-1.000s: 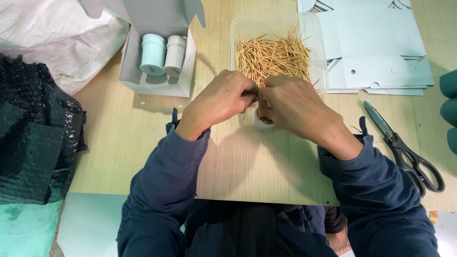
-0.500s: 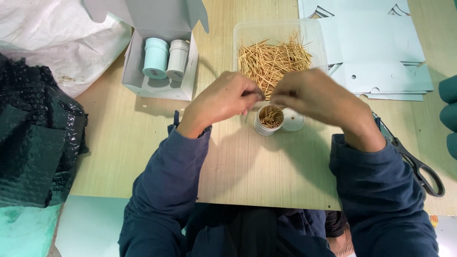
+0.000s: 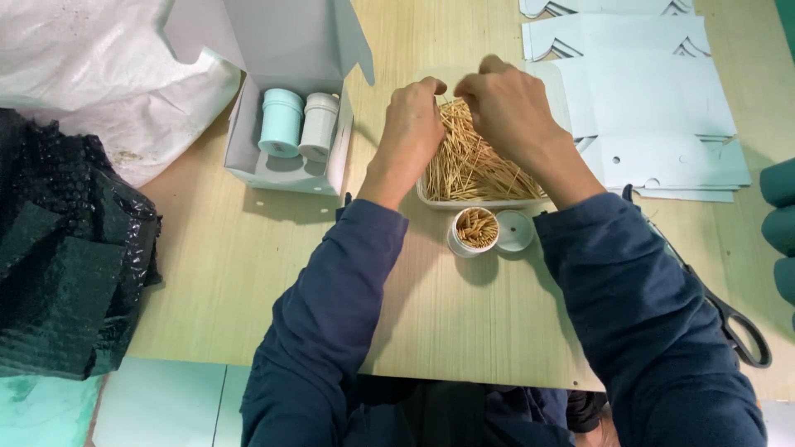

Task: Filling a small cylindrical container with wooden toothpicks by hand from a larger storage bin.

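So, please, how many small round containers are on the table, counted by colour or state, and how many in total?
Pale blue closed container, in the open box: 1
White closed container, in the same box: 1
Open container with toothpicks, beside its loose lid, near the tray: 1
Total: 3

Left hand (image 3: 411,124) and right hand (image 3: 507,103): both extended forward, fingers curled downward, thumbs nearly meeting, forearms in dark blue sleeves.
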